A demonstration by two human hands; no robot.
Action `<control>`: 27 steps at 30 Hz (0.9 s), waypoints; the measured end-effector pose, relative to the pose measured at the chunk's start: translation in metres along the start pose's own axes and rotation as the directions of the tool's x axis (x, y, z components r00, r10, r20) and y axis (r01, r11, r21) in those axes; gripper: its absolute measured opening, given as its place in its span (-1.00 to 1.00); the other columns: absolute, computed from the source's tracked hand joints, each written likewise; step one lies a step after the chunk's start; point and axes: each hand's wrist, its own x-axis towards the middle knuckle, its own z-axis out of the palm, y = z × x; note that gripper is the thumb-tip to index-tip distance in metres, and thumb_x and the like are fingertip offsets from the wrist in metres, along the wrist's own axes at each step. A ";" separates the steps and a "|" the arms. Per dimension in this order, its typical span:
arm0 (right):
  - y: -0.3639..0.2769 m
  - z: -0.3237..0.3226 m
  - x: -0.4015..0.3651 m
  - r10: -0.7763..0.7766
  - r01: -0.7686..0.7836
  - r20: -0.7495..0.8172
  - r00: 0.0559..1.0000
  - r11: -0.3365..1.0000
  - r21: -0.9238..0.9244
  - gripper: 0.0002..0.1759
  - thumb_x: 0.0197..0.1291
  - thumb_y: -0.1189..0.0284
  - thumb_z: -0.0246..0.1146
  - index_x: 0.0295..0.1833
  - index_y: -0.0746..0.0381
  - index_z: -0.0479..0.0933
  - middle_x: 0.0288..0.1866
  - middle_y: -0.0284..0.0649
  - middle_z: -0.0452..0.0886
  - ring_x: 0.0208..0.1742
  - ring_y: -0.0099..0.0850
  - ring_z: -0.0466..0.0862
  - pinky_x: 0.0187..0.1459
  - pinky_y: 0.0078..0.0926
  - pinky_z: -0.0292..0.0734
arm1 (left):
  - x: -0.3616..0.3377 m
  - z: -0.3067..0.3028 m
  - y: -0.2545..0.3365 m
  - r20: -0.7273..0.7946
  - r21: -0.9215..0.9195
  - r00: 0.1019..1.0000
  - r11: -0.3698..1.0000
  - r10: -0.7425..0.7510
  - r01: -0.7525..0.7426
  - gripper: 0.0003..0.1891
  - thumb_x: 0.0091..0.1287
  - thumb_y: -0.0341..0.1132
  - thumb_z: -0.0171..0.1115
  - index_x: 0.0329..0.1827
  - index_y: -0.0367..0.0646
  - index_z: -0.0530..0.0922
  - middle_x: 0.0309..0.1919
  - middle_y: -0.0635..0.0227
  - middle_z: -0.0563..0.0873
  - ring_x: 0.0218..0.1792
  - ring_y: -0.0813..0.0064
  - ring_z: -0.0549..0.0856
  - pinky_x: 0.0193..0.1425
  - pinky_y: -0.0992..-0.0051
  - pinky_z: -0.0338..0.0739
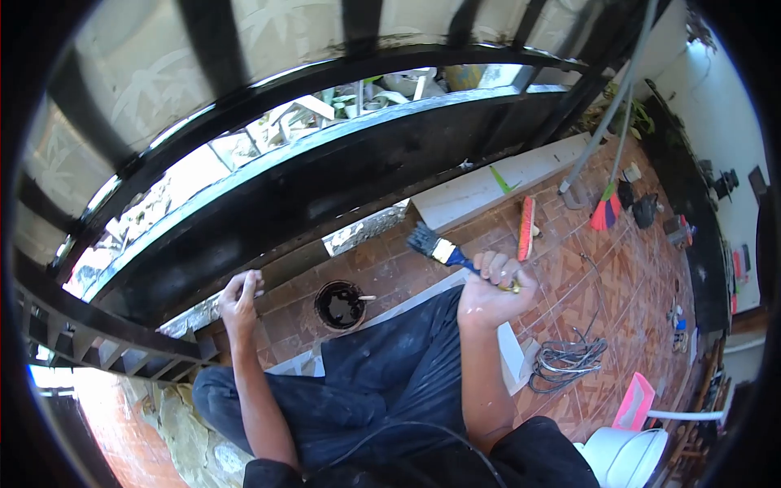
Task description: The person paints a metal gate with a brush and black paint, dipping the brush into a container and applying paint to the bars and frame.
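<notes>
My right hand (496, 291) is closed around the handle of a paintbrush (443, 250). The brush has a blue handle and dark, paint-stained bristles that point up and left, toward the black gate. My left hand (241, 294) is raised near the gate's lower panel (277, 203), its fingers curled together; whether anything small is between them I cannot make out. Between my hands, on the tiled floor, stands a round pot of dark paint (340, 306) with a light stick leaning on its rim. The brush is apart from both pot and gate.
A coiled cable (567, 363) lies on the tiles at right. Farther off are a red-orange brush head (526, 228), a pink broom (606, 210), a pink dustpan (634, 403) and a white bucket (626, 457). A pale stone ledge (464, 198) borders the gate.
</notes>
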 end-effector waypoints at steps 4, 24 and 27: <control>-0.003 -0.036 0.001 0.068 -0.053 -0.103 0.992 0.989 0.135 -0.70 -0.01 0.30 -0.05 -0.70 0.08 0.09 -0.69 -0.34 0.12 -0.53 -0.47 0.17 -0.35 -0.45 0.10 | -0.005 -0.012 -0.014 0.038 0.212 0.999 0.977 0.027 -0.034 -0.85 0.27 -0.36 0.25 -0.31 -0.29 0.66 -0.41 0.41 0.68 -0.33 0.65 0.58 -0.20 0.63 0.43; -0.068 -0.080 0.049 0.340 -0.209 -0.096 0.935 0.751 0.627 -0.61 0.16 0.39 -0.09 -0.72 0.04 0.03 -0.76 -0.42 0.01 -0.66 -0.54 0.05 -0.48 -0.53 0.07 | -0.020 0.029 -0.007 0.050 0.325 0.997 0.942 0.067 -0.079 -0.87 0.10 -0.41 0.39 -0.35 -0.28 0.70 -0.30 0.26 0.72 -0.19 0.49 0.64 -0.01 0.54 0.44; -0.070 -0.081 0.042 0.335 -0.230 -0.059 0.940 0.754 0.615 -0.61 0.14 0.39 -0.07 -0.72 0.03 0.03 -0.75 -0.42 0.00 -0.65 -0.54 0.04 -0.47 -0.53 0.05 | -0.032 0.026 -0.012 -0.025 0.307 0.999 0.951 0.045 -0.035 -0.87 0.11 -0.38 0.40 -0.37 -0.27 0.71 -0.31 0.30 0.72 -0.20 0.53 0.64 -0.01 0.55 0.44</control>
